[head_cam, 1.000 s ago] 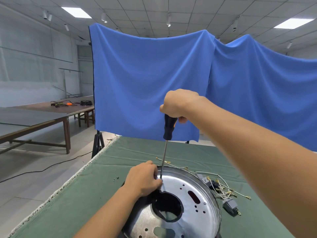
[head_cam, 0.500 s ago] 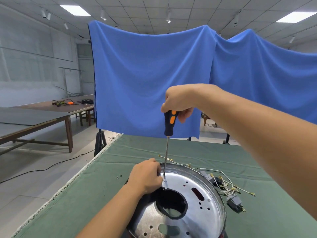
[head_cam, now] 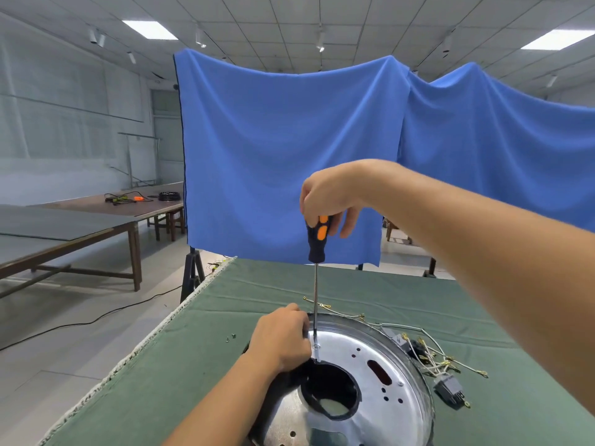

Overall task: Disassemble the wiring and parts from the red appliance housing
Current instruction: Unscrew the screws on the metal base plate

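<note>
Right hand: raised above the work, fingers wrapped round the top of the screwdriver, a black handle with orange patches. Shaft near upright, tip down on a small screw on the metal plate.

Left hand: fingers curled, resting on the far left rim of the housing, fingertips just beside the screwdriver shaft. Whether they pinch the shaft or the screw cannot be told, as the knuckles hide them.

Housing: round, lying on the near part of the table, cut off by the lower edge of the view. Its shiny metal plate faces up, with a large round opening in the middle, a dark red slot to the right of that, and several small holes.

Wires: a loose tangle of pale leads with brass ends, on the cloth just right of the housing, some trailing behind its far rim. A small grey block lies among them.

Two small screws: on the cloth left of the housing, apart from it.

Table: covered in green cloth.

Blue cloth: hung upright behind the table's far edge.

Long wooden table: at left, well apart, with cables and tools on it.
</note>
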